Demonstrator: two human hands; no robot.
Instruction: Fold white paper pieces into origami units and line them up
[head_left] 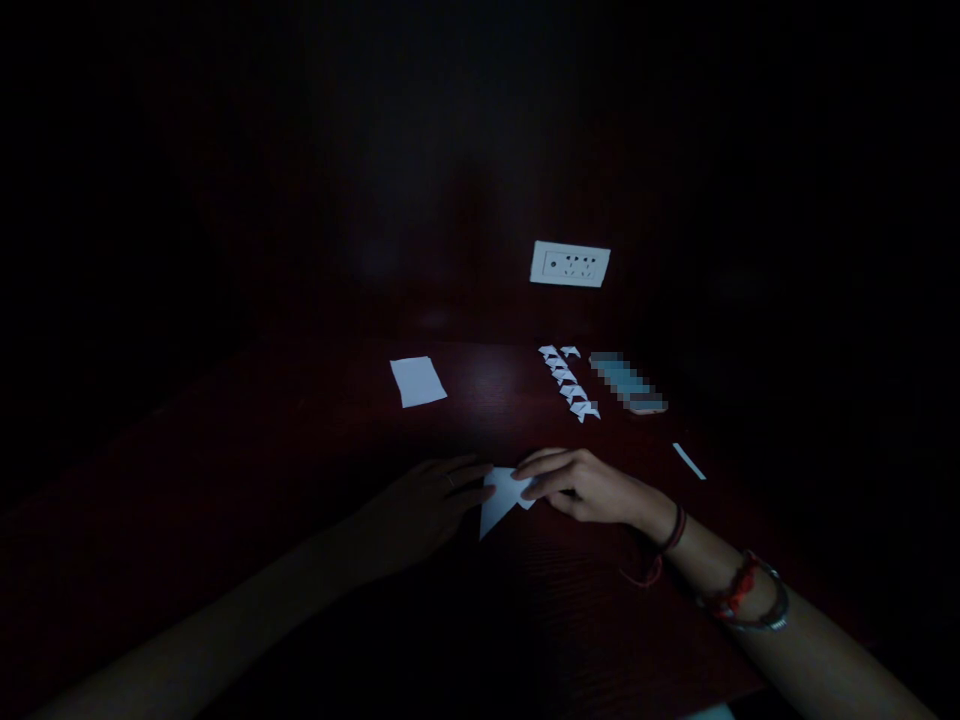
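Holding part-folded paper [501,492] under slightly parted fingers, left hand [439,500] and right hand [589,488] seem mid-fold, folded pieces [566,377] done, flat sheet [418,382] left toward the far edge of the tabletop [487,405].

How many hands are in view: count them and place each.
2: the left hand at the left part of the folded paper, the right hand at its right. Darkness might hide others.

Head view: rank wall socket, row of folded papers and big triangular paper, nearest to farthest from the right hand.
1. Big triangular paper: touched by the right hand.
2. Row of folded papers: just beyond the hand.
3. Wall socket: farther back, past the row.
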